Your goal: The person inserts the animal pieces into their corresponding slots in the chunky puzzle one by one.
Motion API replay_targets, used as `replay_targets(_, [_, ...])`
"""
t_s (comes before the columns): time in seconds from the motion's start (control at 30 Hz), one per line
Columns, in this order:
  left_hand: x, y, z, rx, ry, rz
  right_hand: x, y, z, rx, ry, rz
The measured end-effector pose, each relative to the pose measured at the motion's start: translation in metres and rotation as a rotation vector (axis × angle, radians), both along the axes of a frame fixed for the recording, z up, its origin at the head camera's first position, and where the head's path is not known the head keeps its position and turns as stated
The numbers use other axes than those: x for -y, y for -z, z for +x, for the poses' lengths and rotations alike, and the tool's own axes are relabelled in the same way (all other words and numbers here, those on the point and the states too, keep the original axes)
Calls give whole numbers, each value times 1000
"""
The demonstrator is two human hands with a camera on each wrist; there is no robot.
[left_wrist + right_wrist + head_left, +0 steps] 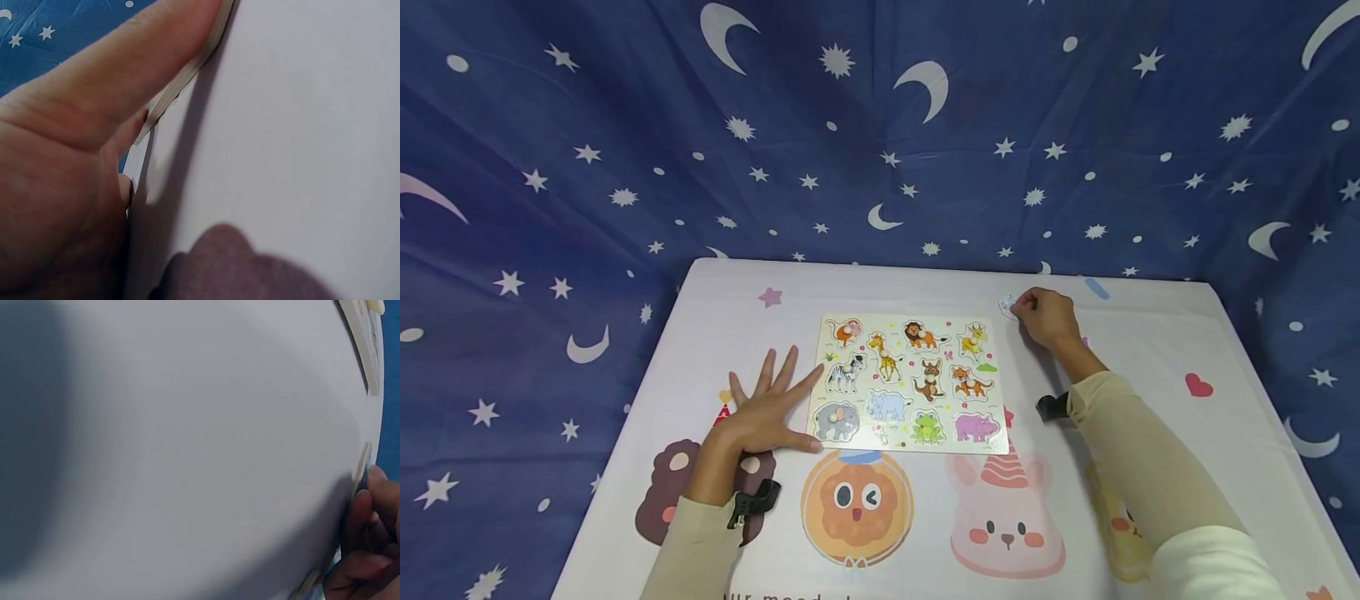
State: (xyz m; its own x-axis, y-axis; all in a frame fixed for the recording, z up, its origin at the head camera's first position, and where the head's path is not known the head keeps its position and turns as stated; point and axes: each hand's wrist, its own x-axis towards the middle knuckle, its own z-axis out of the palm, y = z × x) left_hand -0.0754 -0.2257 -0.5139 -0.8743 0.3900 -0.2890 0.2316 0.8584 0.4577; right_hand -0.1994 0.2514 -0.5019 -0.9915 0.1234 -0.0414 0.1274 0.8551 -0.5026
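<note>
A wooden animal puzzle board lies on the table with several animal pieces in it, among them a zebra, a lion and a purple hippo. My left hand is spread flat, fingers apart, fingertips and thumb at the board's left edge. Beyond the board's upper right corner, my right hand pinches a small pale blue-and-white puzzle piece between thumb and fingertips, close over the table. In the right wrist view this piece shows edge-on; its far side is hidden by the fingers.
Low in the right wrist view, the edge of another thin piece shows beside the hand. A white tablecloth with printed cartoon figures covers the table. Behind it hangs a dark blue curtain with moons and stars.
</note>
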Motion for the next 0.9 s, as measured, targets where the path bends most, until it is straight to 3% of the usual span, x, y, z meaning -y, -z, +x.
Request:
replay_targets(0.2, [0, 0, 0, 3, -1, -3, -7, -4, 10, 60, -80, 148])
replay_targets(0.53, [2, 1, 1, 2, -2, 1, -12, -2, 24, 72, -181, 228])
replay_targets(0.67, [2, 1, 2, 2, -2, 5, -12, -2, 26, 64, -194, 216])
replay_targets(0.9, [0, 0, 0, 0, 2, 8, -20, -1, 27, 38, -233, 70])
